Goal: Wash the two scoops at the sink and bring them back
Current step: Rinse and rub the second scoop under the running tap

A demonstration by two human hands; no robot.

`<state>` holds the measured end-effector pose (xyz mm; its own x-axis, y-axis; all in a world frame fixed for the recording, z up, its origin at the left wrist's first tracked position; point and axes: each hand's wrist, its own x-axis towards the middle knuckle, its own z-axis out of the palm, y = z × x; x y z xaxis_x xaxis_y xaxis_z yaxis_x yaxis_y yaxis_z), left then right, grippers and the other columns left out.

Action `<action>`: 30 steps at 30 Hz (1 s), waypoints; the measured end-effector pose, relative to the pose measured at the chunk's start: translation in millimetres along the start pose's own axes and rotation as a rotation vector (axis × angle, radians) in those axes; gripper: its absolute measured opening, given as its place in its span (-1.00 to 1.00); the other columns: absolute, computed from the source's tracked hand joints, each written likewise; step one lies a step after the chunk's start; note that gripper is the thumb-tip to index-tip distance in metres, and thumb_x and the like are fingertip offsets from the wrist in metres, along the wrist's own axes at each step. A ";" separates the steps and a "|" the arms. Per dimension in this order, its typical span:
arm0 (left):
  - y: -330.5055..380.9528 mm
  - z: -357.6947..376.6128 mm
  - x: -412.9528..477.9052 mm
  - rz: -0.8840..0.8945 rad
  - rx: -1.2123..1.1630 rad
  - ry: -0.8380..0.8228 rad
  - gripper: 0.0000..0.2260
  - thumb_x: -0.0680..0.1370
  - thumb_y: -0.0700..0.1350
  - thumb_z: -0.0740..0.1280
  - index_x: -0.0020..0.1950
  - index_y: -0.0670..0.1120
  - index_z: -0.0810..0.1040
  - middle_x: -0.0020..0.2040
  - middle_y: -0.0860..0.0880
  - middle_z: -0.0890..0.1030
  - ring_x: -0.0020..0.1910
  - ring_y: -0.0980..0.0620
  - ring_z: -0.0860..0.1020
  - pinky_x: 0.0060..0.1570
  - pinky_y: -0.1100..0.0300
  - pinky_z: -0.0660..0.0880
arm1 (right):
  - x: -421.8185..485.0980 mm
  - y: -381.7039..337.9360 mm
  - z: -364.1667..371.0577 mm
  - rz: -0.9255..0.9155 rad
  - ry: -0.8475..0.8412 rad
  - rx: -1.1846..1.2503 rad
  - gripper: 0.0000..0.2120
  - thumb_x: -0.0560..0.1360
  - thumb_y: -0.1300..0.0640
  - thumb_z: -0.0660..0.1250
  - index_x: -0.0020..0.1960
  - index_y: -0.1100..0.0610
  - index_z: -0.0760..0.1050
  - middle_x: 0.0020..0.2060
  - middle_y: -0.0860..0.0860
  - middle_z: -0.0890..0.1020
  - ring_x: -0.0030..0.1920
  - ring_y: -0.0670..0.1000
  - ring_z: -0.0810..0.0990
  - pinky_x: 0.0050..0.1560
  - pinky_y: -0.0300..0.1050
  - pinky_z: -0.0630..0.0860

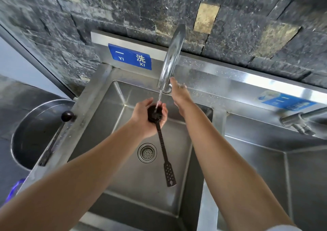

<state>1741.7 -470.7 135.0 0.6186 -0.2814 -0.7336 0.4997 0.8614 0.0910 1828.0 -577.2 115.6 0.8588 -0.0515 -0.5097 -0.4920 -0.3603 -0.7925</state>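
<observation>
A dark scoop (161,138) with a long ribbed handle and a perforated flat end hangs over the left sink basin (113,124). My left hand (146,119) cups its round bowl under the thin stream of water from the curved tap (170,59). My right hand (178,91) reaches to the tap's base, fingers against it; whether they grip anything there is hidden. A second dark scoop (54,138) lies along the sink's left rim, its round bowl at the far end.
A large steel bowl (23,135) stands left of the sink. A second basin (265,168) with its own tap (299,121) lies to the right. The drain strainer (147,153) sits in the basin floor. A dark stone wall is behind.
</observation>
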 end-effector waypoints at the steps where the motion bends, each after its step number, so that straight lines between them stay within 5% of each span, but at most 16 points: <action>1: -0.8 4.7 -4.1 0.005 0.023 -0.018 -0.54 0.58 -0.04 0.20 -0.46 -0.23 0.53 -0.39 -0.13 0.54 -0.49 -0.01 0.51 -0.53 0.24 0.51 | -8.3 2.0 -3.8 0.012 -0.018 0.009 -0.29 0.55 -0.32 0.07 0.47 0.18 0.32 0.44 0.20 0.39 0.33 0.18 0.47 0.34 0.15 0.39; 4: -4.6 11.5 -19.8 0.011 0.181 -0.106 -0.58 0.59 -0.04 0.16 -0.46 -0.15 0.44 -0.43 -0.09 0.46 -0.51 0.02 0.43 -0.56 0.28 0.41 | -56.0 23.0 -8.1 0.137 -0.153 0.333 -0.44 0.57 -0.31 0.12 0.06 0.17 0.58 0.01 0.18 0.69 -0.06 0.10 0.71 0.13 0.09 0.62; 7: -13.2 8.6 -36.9 0.081 0.450 -0.220 -0.61 0.58 -0.03 0.15 -0.45 -0.08 0.28 -0.51 -0.04 0.31 -0.54 0.03 0.23 -0.51 0.24 0.11 | -112.7 53.5 2.2 0.213 -0.448 0.589 -0.34 0.59 -0.31 0.02 0.00 0.21 0.64 -0.12 0.20 0.69 -0.14 0.16 0.72 -0.11 0.09 0.66; 10: -28.0 11.3 -63.9 0.170 0.586 -0.373 -0.60 0.58 -0.07 0.14 -0.47 -0.11 0.26 -0.52 -0.06 0.26 -0.52 0.04 0.17 -0.52 0.22 0.06 | -158.8 69.1 15.1 0.255 -0.550 0.760 -0.26 0.60 -0.29 -0.05 -0.22 0.22 0.67 -0.35 0.18 0.63 -0.39 0.14 0.63 -0.37 -0.09 0.58; 13: -39.8 26.8 -96.7 0.259 0.738 -0.501 -0.55 0.59 -0.08 0.10 -0.51 -0.10 0.28 -0.55 -0.05 0.27 -0.54 0.05 0.18 -0.50 0.19 0.02 | -185.3 64.7 21.0 0.143 -0.318 0.848 -0.42 0.61 -0.18 0.03 -0.39 0.15 0.49 -0.53 0.08 0.43 -0.58 0.02 0.37 -0.56 -0.22 0.31; 17: -53.4 49.1 -139.4 0.394 0.810 -0.685 -0.49 0.61 -0.11 0.06 -0.57 -0.08 0.33 -0.60 -0.01 0.30 -0.58 0.06 0.19 -0.50 0.19 0.03 | -201.2 53.1 18.2 -0.049 0.010 0.624 -0.66 0.60 0.05 0.13 -0.33 0.12 0.34 -0.37 0.06 0.39 -0.45 -0.04 0.35 -0.55 -0.32 0.33; 20: -58.9 59.1 -161.5 0.522 0.779 -0.744 -0.50 0.58 -0.12 0.06 -0.59 -0.08 0.33 -0.61 -0.02 0.30 -0.59 0.06 0.17 -0.50 0.19 0.02 | -215.1 49.9 13.2 0.020 0.020 0.625 -0.72 0.61 0.10 0.13 -0.27 0.12 0.31 -0.37 0.06 0.40 -0.50 -0.07 0.36 -0.57 -0.34 0.31; 23: -55.7 57.3 -168.3 0.605 0.761 -0.639 -0.45 0.63 -0.15 0.02 -0.60 -0.09 0.31 -0.61 -0.05 0.29 -0.60 0.07 0.17 -0.48 0.18 -0.03 | -225.6 37.6 9.8 -0.191 0.022 0.528 -0.60 0.50 -0.06 0.18 -0.45 0.09 0.28 -0.58 0.04 0.37 -0.55 0.02 0.30 -0.53 -0.24 0.27; 25: -61.8 55.3 -168.3 0.660 0.774 -0.529 -0.43 0.64 -0.17 0.03 -0.61 -0.09 0.28 -0.61 -0.06 0.28 -0.62 0.07 0.18 -0.51 0.26 0.00 | -233.5 33.6 17.1 -0.268 0.051 0.535 -0.62 0.41 -0.07 0.16 -0.50 0.07 0.23 -0.49 0.13 0.29 -0.47 0.06 0.21 -0.49 -0.18 0.20; 30: -76.7 57.8 -173.6 0.766 0.794 -0.502 -0.45 0.62 -0.16 0.08 -0.61 -0.09 0.29 -0.63 -0.05 0.30 -0.64 0.06 0.19 -0.53 0.33 0.08 | -243.1 74.3 31.4 0.025 0.050 0.583 -0.67 0.62 0.08 0.03 -0.30 0.14 0.24 -0.56 0.00 0.31 -0.58 -0.04 0.26 -0.54 -0.22 0.22</action>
<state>1631.0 -512.4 294.4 0.9952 -0.0964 0.0182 0.0247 0.4264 0.9042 1578.2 -562.2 170.1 0.8446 -0.1025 -0.5254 -0.4974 0.2127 -0.8411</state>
